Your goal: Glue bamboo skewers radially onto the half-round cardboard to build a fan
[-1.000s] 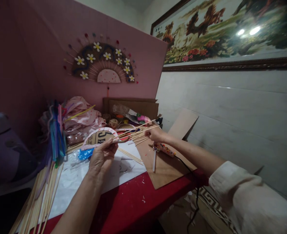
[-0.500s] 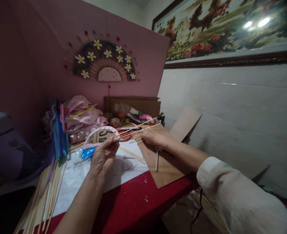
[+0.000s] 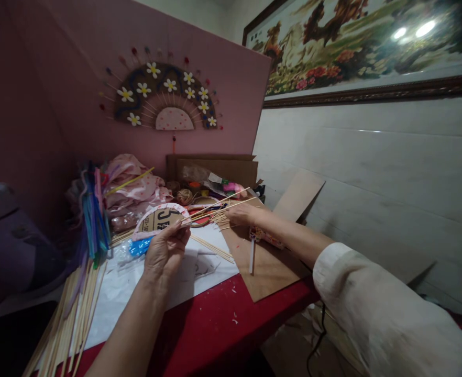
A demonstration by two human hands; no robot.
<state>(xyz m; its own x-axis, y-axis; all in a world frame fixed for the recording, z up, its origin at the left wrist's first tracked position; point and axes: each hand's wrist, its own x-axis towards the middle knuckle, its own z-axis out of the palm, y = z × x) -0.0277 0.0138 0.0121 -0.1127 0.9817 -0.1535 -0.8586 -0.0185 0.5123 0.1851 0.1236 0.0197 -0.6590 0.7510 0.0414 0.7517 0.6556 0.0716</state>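
Right hand (image 3: 239, 213) shifted toward cardboard half-disc (image 3: 162, 220), at loose skewers (image 3: 218, 215) right of it; grip, I can't tell.
Left hand (image 3: 168, 248) pinches half-disc, two skewers (image 3: 231, 197) alongside; rim wrapped, visible face bare.

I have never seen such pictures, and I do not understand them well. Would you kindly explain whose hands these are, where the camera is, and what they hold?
There is no machine here: the camera is worn on a person's head and looks forward and down at two bare hands. The left hand pinches the edge of a half-round card with a pink rim; two thin sticks reach out from there. The right hand is at a small pile of more sticks; whether it holds one I cannot tell. Under its arm, a patterned glue gun lies on a brown board. White paper and a bundle of sticks lie on the left. Behind, a flowered fan shows against the pink wall.
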